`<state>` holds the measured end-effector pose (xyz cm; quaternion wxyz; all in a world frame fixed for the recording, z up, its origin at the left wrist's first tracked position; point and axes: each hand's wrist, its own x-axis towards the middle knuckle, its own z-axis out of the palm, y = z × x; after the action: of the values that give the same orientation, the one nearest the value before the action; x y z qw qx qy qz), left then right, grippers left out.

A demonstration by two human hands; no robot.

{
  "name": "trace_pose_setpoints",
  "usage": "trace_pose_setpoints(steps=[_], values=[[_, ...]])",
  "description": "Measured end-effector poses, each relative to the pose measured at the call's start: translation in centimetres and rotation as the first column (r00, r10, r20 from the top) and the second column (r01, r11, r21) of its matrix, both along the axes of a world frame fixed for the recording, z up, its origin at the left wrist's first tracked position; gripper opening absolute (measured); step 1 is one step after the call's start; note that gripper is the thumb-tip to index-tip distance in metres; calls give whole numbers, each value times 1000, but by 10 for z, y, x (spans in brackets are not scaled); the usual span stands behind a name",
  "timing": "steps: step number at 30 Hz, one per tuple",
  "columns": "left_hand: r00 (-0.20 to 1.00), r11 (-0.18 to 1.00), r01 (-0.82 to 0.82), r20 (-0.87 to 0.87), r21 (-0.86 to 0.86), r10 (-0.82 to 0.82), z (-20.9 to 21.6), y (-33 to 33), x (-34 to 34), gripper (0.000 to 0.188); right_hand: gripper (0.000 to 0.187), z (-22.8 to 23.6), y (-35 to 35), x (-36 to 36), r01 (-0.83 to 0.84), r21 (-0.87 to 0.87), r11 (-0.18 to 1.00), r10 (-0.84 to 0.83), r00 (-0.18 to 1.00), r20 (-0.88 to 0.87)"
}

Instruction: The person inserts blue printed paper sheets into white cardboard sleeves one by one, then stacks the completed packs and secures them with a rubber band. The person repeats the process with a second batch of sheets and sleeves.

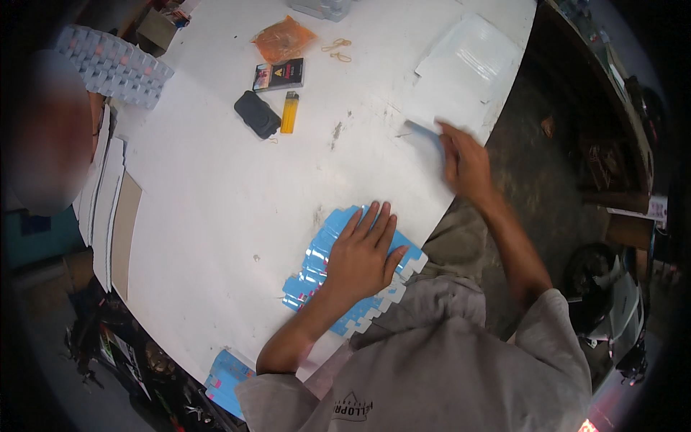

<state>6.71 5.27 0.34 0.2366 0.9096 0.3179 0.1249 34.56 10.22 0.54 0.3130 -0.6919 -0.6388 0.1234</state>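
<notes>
Several blue printed cardboard box blanks (314, 261) with white tabs lie flat and fanned out at the near edge of the table. My left hand (362, 258) rests on them, palm down with the fingers stretched. Farther right, my right hand (464, 162) is raised near the table's right edge, apart from the blanks. Its fingers are closed on a thin blue-grey flat piece (422, 129), which points to the left; motion blurs it, and I cannot make out its kind. More blue blanks (227, 374) lie beside my left elbow, partly hidden by my sleeve.
On the white table (194, 216) are a yellow lighter (289, 114), a black case (257, 115), a small dark box (279, 74), an orange bag (283, 39) and rubber bands (337, 50). White sheets (471, 54) lie far right. Another person is at the left beside stacked grey cartons (119, 66).
</notes>
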Motion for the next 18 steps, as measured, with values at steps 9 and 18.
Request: trace_pose_setpoints(steps=[9, 18], values=[[991, 984, -87, -92, 154, 102, 16, -6, 8, 68, 26, 17, -55, -64, -297, -144, 944, 275, 949, -153], [992, 999, -4, -125, -43, -2, 16, 3, 3, 85, 36, 15, -78, -74, -391, 29, 920, 391, 907, -159]])
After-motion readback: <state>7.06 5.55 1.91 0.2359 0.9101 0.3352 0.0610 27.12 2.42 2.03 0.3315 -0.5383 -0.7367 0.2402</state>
